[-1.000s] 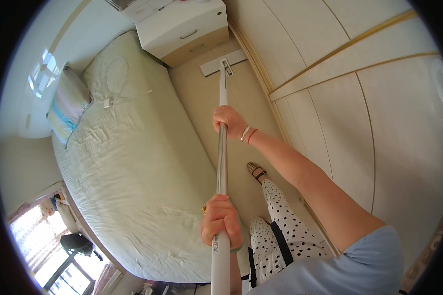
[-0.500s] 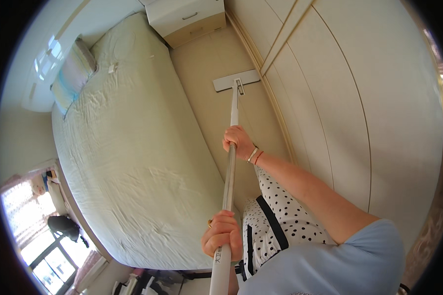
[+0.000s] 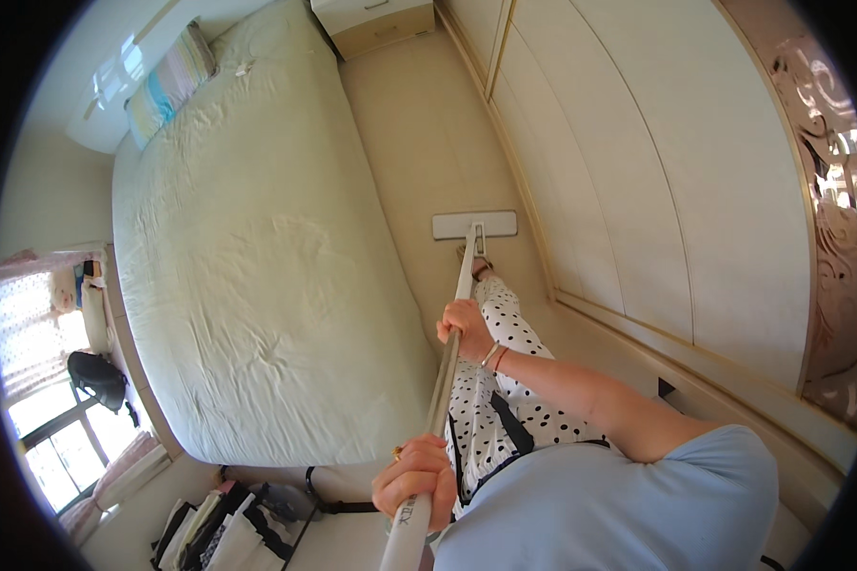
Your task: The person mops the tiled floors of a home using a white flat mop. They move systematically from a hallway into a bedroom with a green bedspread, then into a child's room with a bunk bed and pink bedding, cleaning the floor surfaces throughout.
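Beside the bed, the mop head lies on the floor, drawn back from the nightstand toward the feet. Right hand and left hand both clasp the pole: a pull stroke.

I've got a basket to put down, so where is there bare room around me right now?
Bare floor runs between the bed and the wardrobe doors, beyond the mop head up to the nightstand. The bed top is bare too. The corner by the bed's foot is crowded with bags.
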Demonstrator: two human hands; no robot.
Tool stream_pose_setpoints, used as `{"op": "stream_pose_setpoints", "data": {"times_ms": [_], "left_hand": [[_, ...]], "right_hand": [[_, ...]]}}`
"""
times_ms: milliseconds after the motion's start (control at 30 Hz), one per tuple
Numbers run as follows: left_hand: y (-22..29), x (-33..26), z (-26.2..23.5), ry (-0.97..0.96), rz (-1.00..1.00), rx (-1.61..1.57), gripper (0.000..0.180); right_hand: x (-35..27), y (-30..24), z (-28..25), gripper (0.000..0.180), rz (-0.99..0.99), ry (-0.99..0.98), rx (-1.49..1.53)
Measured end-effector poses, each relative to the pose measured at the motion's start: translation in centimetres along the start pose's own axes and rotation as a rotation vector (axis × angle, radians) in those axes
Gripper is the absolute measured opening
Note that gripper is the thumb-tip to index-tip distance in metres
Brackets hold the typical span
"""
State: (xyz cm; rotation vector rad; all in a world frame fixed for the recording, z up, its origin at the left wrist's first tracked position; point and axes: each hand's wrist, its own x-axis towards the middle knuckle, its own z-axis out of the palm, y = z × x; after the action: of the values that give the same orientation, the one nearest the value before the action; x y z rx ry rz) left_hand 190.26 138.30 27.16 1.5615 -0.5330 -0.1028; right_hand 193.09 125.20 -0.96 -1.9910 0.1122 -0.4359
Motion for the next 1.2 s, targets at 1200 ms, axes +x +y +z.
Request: {"op": "stream_pose_setpoints", "data": {"times_ms": [1200], "left_hand": [[-12.4,-1.3,9.8,0.147,0.157,0.158,0.027]], "right_hand": [[12.7,12.5,-4.8,0.022,-0.243,-0.857,-0.293]]}}
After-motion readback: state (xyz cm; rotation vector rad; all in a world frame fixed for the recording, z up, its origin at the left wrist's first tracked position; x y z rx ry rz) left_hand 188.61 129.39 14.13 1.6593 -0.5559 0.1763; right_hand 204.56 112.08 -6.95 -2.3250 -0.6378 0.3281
